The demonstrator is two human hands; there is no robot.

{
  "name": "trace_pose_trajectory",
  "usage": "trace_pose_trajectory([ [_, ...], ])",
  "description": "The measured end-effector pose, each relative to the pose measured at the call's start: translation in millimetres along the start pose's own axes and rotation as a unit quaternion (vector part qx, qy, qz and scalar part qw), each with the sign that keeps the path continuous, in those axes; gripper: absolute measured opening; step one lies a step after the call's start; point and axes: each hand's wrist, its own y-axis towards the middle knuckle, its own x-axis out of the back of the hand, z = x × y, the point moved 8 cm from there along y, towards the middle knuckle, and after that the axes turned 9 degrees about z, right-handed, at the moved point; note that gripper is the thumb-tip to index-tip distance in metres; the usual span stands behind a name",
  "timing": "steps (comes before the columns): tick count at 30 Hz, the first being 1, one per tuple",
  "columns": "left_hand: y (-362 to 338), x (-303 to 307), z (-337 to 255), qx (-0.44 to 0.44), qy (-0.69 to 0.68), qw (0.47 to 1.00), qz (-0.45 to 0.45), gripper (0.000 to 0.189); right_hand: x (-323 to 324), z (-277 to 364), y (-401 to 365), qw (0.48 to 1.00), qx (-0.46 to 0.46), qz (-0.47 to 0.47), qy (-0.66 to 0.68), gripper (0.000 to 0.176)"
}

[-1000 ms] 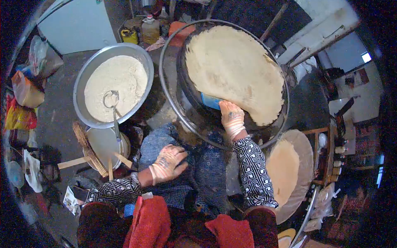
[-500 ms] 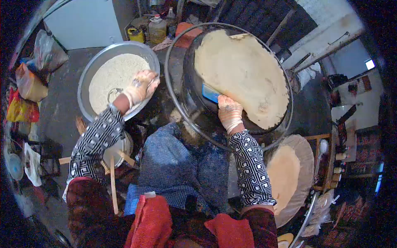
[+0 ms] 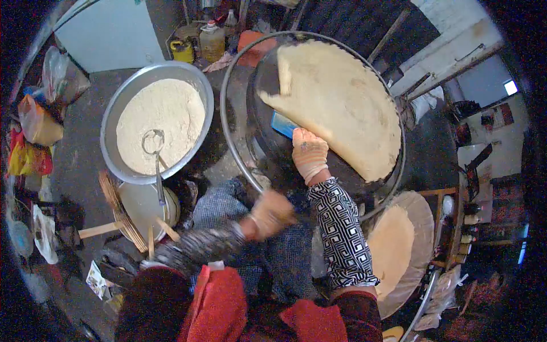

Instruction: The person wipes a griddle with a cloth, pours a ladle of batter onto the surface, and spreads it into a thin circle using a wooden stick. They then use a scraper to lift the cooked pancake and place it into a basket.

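Note:
My right hand [image 3: 310, 151], in a pale glove, grips a blue scraper [image 3: 283, 124] at the near left edge of a large thin pancake [image 3: 347, 105]. The pancake lies on a round black griddle [image 3: 268, 134]; its near and left edges are lifted or folded over, baring dark surface. My left hand [image 3: 272, 215], also gloved, is over my lap below the griddle's metal ring [image 3: 225, 111]. It is smeared by motion, so its fingers do not show clearly.
At left stands a metal basin [image 3: 108, 137] of pale batter or meal with a ladle [image 3: 160, 182] in it. Below are a bucket [image 3: 142, 199], a straw brush [image 3: 122, 214] and wooden sticks. Another pancake [image 3: 393, 245] lies at right. Oil jugs [image 3: 212, 43] stand behind.
My left hand has moved from above the basin down and right to my lap. The pancake's left edge has come up and folded over. The scraper and right hand have shifted slightly left.

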Motion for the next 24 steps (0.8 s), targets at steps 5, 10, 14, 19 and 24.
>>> trace_pose_trajectory([
  [5, -33.4, -20.5, -133.7, -0.163, -0.41, 0.85, -0.29, 0.026, -8.9, -7.9, -0.8, 0.999, -0.017, 0.034, -0.034, 0.019],
  [10, -67.7, 42.8, -85.5, -0.186, -0.111, 0.97, -0.107, 0.038, -17.8, -17.4, 0.9, 0.995, -0.037, 0.084, -0.037, 0.022],
  [14, -96.7, 132.9, 46.9, -0.058, -0.035, 0.962, -0.266, 0.027, -15.9, -19.4, 3.5, 0.99, -0.061, 0.128, 0.007, 0.022],
  [19, -104.0, 177.3, 185.5, 0.08, 0.057, 0.935, -0.342, 0.041, 0.1, -14.8, 3.1, 0.988, -0.066, 0.142, 0.006, 0.022],
  [24, -68.6, 178.6, 203.5, 0.064, 0.225, 0.946, -0.226, 0.053, -11.4, -19.5, 3.1, 0.991, -0.071, 0.116, 0.011, 0.022],
])
